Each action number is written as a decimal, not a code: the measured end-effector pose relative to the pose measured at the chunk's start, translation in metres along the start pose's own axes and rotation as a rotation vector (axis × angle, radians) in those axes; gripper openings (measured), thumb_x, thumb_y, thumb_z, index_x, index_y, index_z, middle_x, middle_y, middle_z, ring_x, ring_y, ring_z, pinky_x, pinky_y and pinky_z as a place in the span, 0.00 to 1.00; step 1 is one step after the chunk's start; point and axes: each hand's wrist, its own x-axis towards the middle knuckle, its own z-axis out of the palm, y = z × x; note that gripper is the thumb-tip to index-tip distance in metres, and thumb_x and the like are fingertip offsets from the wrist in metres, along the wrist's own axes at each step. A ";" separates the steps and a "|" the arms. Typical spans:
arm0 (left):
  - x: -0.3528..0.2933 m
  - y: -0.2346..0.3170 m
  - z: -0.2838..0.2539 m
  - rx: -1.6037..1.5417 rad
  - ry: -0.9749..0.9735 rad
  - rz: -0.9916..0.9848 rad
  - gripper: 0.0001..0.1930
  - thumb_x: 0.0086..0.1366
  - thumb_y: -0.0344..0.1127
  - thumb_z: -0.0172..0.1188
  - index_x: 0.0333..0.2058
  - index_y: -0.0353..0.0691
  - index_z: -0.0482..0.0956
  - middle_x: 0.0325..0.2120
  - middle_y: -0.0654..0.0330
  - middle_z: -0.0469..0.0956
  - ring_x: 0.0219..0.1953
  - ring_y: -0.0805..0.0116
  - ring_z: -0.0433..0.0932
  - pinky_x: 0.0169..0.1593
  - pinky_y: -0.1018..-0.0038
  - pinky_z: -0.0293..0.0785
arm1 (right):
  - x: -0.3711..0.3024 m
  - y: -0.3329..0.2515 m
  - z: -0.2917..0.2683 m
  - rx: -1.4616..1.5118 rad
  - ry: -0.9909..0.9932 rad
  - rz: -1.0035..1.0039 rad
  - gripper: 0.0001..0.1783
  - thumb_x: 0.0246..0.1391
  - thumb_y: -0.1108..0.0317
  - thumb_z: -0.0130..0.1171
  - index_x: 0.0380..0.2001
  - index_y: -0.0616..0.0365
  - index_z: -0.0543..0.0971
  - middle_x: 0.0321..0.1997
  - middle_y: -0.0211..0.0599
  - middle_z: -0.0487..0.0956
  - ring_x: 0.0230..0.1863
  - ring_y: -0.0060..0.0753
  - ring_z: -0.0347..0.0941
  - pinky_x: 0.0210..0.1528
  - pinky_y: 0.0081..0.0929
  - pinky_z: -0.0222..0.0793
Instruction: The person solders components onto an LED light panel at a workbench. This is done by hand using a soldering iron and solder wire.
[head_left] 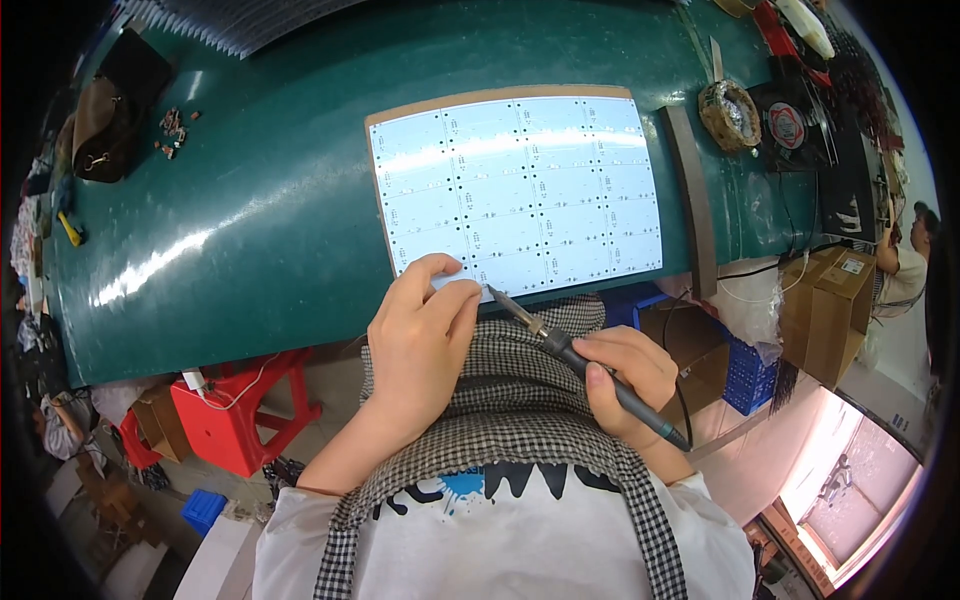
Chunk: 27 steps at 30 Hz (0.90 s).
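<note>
A white circuit board panel (520,190), marked off in a grid of small units with dark holes, lies on a brown cardboard sheet (376,190) on the green table. My right hand (630,375) grips a soldering iron (560,345) by its dark handle. The iron's tip reaches the panel's near edge, left of its middle; whether it touches cannot be seen. Just left of the tip, my left hand (420,330) rests over the panel's near left corner, thumb and fingers bent together in a pinch. What they hold, if anything, is hidden.
Right of the panel lies a long dark bar (690,200). Beyond it stand a round container (729,115) and dark equipment with cables. A brown bag (100,130) and small scattered parts (171,133) are at the far left. Below the table are a red stool (215,420) and cardboard box (826,310).
</note>
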 end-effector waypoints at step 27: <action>0.000 -0.012 -0.006 -0.090 -0.012 0.066 0.08 0.49 0.22 0.63 0.29 0.37 0.75 0.39 0.58 0.78 0.33 0.60 0.77 0.35 0.69 0.74 | 0.003 0.014 -0.008 0.030 0.121 -0.055 0.11 0.48 0.70 0.56 0.29 0.70 0.78 0.23 0.46 0.78 0.21 0.38 0.74 0.24 0.28 0.70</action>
